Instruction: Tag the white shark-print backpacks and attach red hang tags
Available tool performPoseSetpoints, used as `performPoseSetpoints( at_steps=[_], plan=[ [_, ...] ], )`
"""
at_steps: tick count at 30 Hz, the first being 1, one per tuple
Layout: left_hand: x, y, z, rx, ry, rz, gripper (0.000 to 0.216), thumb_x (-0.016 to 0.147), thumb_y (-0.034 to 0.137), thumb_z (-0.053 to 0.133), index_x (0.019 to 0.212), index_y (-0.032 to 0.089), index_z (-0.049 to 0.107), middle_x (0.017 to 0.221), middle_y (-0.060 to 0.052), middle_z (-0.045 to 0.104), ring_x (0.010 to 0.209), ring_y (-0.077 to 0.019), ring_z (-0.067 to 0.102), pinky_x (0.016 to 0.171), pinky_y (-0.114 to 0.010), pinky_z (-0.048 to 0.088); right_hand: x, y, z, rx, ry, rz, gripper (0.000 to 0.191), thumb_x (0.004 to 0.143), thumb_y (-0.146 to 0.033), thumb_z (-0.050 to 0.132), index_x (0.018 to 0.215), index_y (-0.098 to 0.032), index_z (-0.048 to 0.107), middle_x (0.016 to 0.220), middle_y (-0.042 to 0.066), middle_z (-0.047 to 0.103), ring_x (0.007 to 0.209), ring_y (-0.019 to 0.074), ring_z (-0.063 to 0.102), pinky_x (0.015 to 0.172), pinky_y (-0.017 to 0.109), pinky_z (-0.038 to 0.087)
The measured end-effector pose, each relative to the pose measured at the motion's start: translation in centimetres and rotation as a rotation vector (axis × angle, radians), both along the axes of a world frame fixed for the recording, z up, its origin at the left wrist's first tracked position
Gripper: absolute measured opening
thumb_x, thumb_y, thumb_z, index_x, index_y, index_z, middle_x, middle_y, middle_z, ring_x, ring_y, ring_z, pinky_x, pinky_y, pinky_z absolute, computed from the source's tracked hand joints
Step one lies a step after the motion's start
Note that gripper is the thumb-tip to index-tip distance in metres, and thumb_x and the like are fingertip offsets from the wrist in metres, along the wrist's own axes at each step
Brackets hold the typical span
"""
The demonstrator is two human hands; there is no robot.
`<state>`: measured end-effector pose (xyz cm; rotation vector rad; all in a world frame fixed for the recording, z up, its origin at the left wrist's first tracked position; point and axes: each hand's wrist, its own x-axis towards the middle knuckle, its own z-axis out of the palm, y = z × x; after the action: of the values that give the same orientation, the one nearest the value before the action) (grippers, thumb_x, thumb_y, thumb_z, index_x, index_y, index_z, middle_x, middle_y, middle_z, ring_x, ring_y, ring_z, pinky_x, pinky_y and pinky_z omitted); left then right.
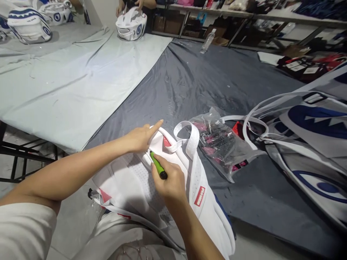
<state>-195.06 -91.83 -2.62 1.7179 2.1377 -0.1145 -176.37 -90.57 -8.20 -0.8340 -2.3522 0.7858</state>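
Note:
A white backpack [135,180] with perforated panels, straps and red labels leans over the table's near edge against my body. My left hand [142,139] grips its upper edge, with the index finger stretched out along the piping. In my closed right hand [170,177] is a green pen-like tool [157,163] with a black end. The tool's far tip meets the white fabric near a seam, just below my left hand; its exact kind I cannot make out. A white webbing loop [193,139] stands up from the backpack to the right of my hands.
A clear plastic bag [222,144] of pink and black items lies right of the backpack. White-and-blue bags [320,144] crowd the right edge. Across the table, another person's hands [139,4] touch a similar bag [131,25]. A bottle [208,41] stands at the back.

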Motion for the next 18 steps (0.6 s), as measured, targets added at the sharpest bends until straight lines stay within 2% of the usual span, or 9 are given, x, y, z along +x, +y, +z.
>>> performPoseSetpoints(
  at_steps=[11, 18],
  plan=[
    [0.14, -0.19, -0.21, 0.026, 0.008, -0.006, 0.096, 0.085, 0.017, 0.055, 0.158, 0.026, -0.008, 0.121, -0.012, 0.054, 0.097, -0.022, 0.064, 0.074, -0.027, 0.046, 0.0, -0.21, 0.6, -0.133, 0.017, -0.013, 0.03, 0.087, -0.029, 0.056, 0.11, -0.021, 0.075, 0.082, 0.005, 0.077, 0.071, 0.0222, 0.071, 0.069, 0.032, 0.054],
    [0.18, -0.11, 0.1, 0.029, -0.016, -0.003, 0.096, 0.083, 0.016, 0.055, 0.159, 0.024, -0.004, 0.124, -0.014, 0.054, 0.101, -0.0236, 0.065, 0.079, -0.028, 0.047, -0.92, -0.3, -0.02, -0.301, 0.102, -0.016, 0.03, 0.088, -0.027, 0.056, 0.111, -0.021, 0.073, 0.094, 0.005, 0.077, 0.08, 0.0214, 0.071, 0.077, 0.032, 0.054]
  ],
)
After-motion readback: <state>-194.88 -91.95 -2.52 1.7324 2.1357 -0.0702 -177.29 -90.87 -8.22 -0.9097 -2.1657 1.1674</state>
